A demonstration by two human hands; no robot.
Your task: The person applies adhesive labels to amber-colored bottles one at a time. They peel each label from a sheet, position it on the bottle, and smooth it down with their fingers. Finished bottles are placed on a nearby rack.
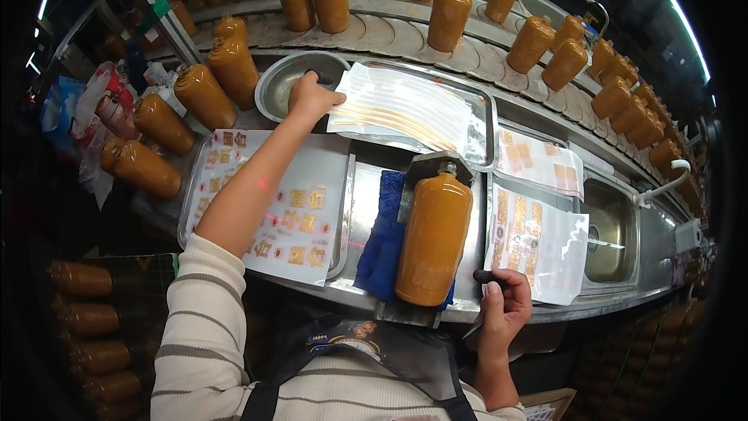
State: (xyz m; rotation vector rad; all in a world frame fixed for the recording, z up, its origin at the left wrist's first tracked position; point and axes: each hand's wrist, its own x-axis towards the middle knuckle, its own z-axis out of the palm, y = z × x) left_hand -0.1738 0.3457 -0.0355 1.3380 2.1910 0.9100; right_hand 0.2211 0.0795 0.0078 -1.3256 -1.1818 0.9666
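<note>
Your left hand (314,99) at eleven o'clock spreads its thumb by the gold-striped sheet (405,105), your right hand (505,310) at four curls its fingers, any pinch unclear, and a gold-lettered sheet (300,203) lies at eight.

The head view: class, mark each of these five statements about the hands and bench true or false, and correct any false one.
1. The left hand is near the metal bowl. True.
2. The cloth beside the central bottle is red. False: it is blue.
3. The sheet with gold stripes lies on a metal tray. True.
4. The right hand grips the central bottle. False: it is apart from it, to the right.
5. The sink is at the bench's right-hand end. True.
</note>
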